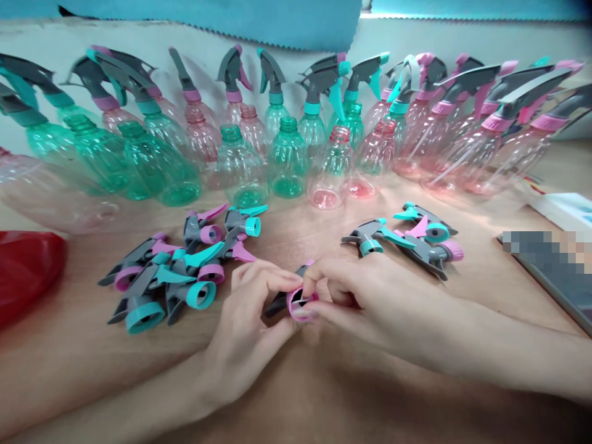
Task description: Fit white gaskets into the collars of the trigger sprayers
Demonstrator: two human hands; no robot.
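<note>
Pinching a pink-collared spray head (292, 308), both hands (250, 314) curled nearly closed, tan table (296, 394) below; pale wall (139, 38), blue cloth (208, 21) behind

no legible text on the spray heads (145, 319), no readable labels on the bottles (288, 157)

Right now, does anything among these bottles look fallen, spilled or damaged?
Nothing clearly stands out. The leftmost pink bottle slants strongly outward, but the right-edge bottles lean outward too, so this may be lens distortion; I cannot tell whether it has tipped. No spill or damage shows.
</note>
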